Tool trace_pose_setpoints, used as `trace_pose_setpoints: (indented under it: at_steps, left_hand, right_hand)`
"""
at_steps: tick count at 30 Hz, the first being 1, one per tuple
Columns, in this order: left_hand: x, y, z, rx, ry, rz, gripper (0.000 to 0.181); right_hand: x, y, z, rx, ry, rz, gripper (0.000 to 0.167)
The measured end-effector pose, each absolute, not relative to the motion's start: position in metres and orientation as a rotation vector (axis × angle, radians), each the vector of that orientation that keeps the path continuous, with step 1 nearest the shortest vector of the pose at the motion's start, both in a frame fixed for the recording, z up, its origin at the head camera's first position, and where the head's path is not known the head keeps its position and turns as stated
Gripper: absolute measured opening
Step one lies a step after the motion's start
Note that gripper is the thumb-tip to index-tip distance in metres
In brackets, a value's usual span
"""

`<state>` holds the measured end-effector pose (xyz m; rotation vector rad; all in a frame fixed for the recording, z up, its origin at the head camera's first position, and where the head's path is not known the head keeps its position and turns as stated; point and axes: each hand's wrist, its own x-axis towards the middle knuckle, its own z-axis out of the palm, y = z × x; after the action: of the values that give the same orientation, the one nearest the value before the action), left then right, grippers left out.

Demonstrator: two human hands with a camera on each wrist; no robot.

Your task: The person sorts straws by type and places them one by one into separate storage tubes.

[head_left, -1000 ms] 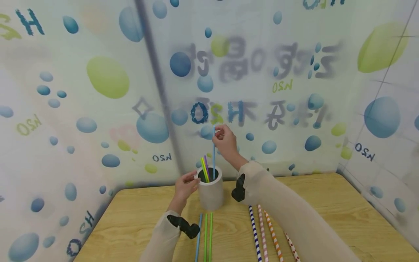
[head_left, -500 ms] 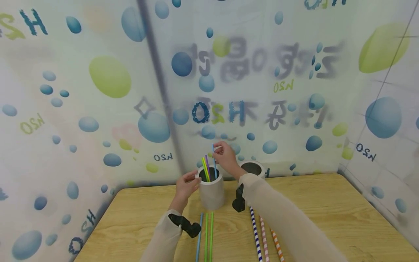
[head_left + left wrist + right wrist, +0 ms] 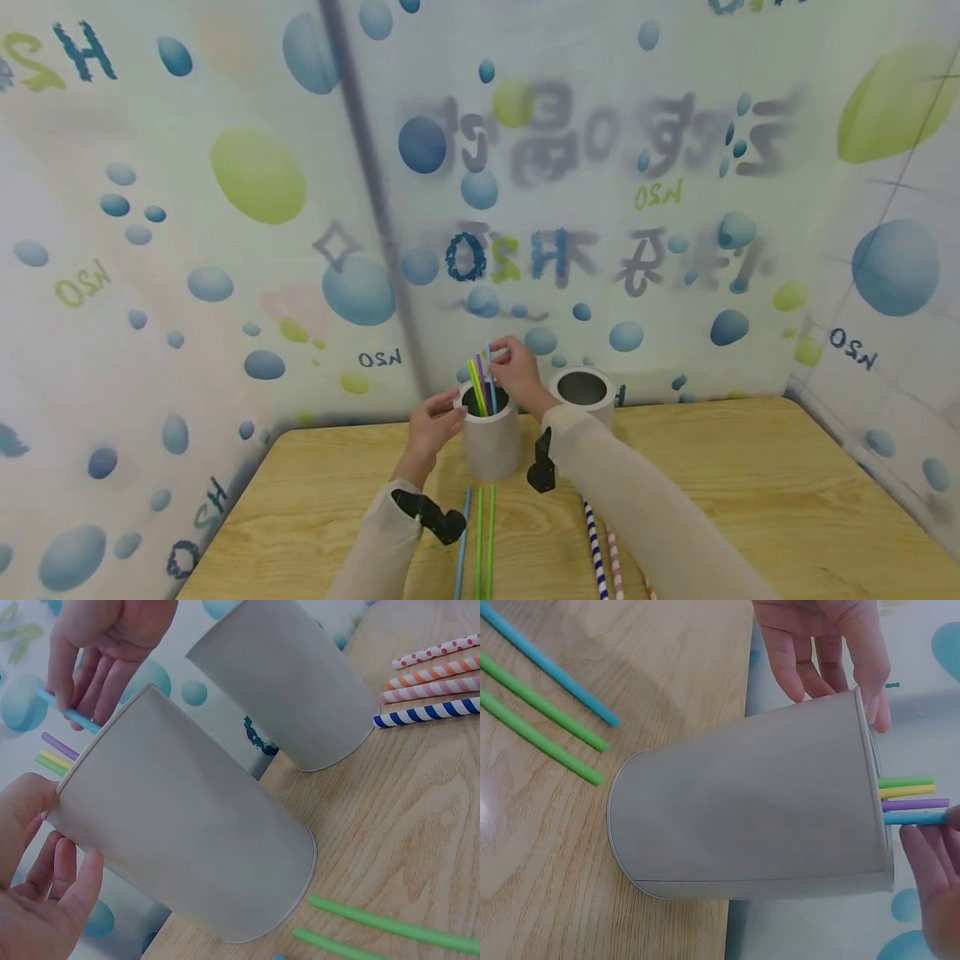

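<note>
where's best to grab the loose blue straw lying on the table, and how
Probably a thumb-and-finger pinch partway along the loose blue straw, coming down from above, thumb on its left. It lies flat and thin, two green straws run alongside on its right, and its far end points toward the grey container, so the middle looks easier.

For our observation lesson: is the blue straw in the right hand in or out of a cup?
Partly in: the blue straw reaches inside the cup; its top sticks out, pinched by the right hand.
</note>
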<state>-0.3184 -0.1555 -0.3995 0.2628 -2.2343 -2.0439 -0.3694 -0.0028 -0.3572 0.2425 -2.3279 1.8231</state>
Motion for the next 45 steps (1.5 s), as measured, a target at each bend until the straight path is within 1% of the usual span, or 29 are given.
trace_pose_setpoints:
  at_steps: [10,21,29,45]
  left_hand:
    - [-0.319,-0.153,-0.401,0.245,-2.235,-2.034,0.037]
    - [-0.319,-0.153,-0.400,0.231,-2.243,-2.038,0.037]
    - [-0.318,-0.153,-0.399,0.218,-2.231,-2.047,0.037]
    - [-0.318,-0.156,-0.402,0.220,-2.219,-2.036,0.037]
  right_hand:
    - [-0.370,-0.003,-0.361,0.097,-2.416,1.848,0.020]
    - [-0.368,-0.012,-0.362,0.008,-2.537,1.557,0.016]
    - [-0.365,-0.017,-0.356,-0.046,-2.589,1.517,0.016]
    - [-0.363,-0.019,-0.357,0.004,-2.568,1.562,0.016]
